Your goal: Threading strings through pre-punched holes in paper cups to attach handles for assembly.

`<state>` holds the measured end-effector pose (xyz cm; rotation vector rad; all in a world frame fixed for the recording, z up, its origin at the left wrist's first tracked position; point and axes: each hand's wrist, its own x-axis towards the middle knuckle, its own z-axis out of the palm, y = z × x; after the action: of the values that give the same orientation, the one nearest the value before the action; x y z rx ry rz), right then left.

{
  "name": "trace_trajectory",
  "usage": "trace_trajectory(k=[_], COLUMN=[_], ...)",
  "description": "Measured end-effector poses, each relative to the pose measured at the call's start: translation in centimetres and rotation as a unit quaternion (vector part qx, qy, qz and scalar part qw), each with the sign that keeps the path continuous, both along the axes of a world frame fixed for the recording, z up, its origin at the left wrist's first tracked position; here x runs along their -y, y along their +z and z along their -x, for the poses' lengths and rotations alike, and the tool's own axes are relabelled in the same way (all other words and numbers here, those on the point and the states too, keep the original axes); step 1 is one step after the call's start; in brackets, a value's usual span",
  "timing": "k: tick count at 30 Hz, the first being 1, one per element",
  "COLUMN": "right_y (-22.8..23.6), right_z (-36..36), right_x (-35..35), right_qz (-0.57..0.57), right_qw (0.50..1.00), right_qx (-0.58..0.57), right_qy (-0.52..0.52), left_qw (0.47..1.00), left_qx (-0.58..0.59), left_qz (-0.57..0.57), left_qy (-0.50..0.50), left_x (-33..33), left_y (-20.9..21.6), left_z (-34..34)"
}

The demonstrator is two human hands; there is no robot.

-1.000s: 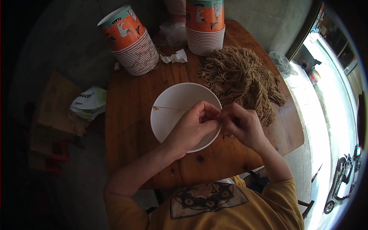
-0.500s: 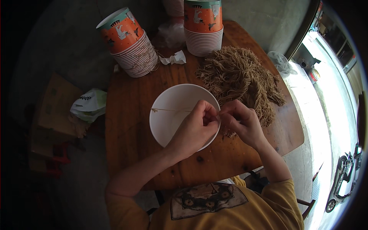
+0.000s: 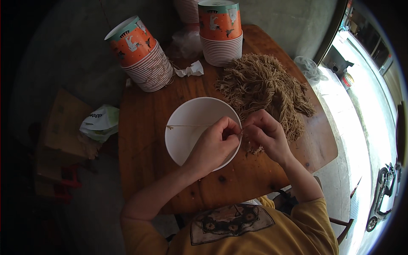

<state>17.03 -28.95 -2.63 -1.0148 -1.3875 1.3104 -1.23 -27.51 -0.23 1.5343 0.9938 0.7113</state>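
Observation:
A white-lined paper bucket [image 3: 179, 111] stands in front of me on the wooden table, mouth up. A thin tan string [image 3: 187, 126] stretches across its opening, with a small knot at the left rim. My left hand [image 3: 216, 142] reaches over the bucket, its thumb and fingers pinched on the string by the right rim. My right hand [image 3: 267, 132] is closed beside it just outside that rim, fingertips pinched close to the left ones where the string leads. The fingers cover the string's end. Right behind lies a big heap of tan strings [image 3: 270, 85].
Two stacks of upturned orange paper buckets, one on the left [image 3: 146, 72] and one at the back [image 3: 221, 36], stand on the table [image 3: 144, 170]. A crumpled white paper [image 3: 191, 69] lies between them. Cardboard boxes [image 3: 63, 127] and a plastic bag [image 3: 101, 123] sit at the left.
The whole view has shifted slightly, so the table things appear a little lower. Both hands stay pinched at the right rim, with barely any change in the fingers.

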Motion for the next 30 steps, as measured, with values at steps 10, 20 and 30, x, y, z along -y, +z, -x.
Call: trace_trajectory(k=[10,20,30], right_y=[-0.3,-0.6,-0.1], right_z=[0.2,0.1,-1.5], right_x=[0.0,0.3,-0.4], right_qz=[-0.004,-0.005,-0.071], right_qw=[0.998,0.999,0.997], right_qx=[-0.057,-0.048,-0.027], right_qy=[0.023,-0.004,-0.027], left_qw=[1.000,1.000,0.998], left_qx=[0.014,-0.008,-0.030], left_qz=[0.020,0.014,-0.036], left_qy=[-0.018,-0.027,-0.031], left_x=[0.0,0.2,0.8], left_y=[0.2,0.0,-0.6], left_z=[-0.2,0.3,1.0])
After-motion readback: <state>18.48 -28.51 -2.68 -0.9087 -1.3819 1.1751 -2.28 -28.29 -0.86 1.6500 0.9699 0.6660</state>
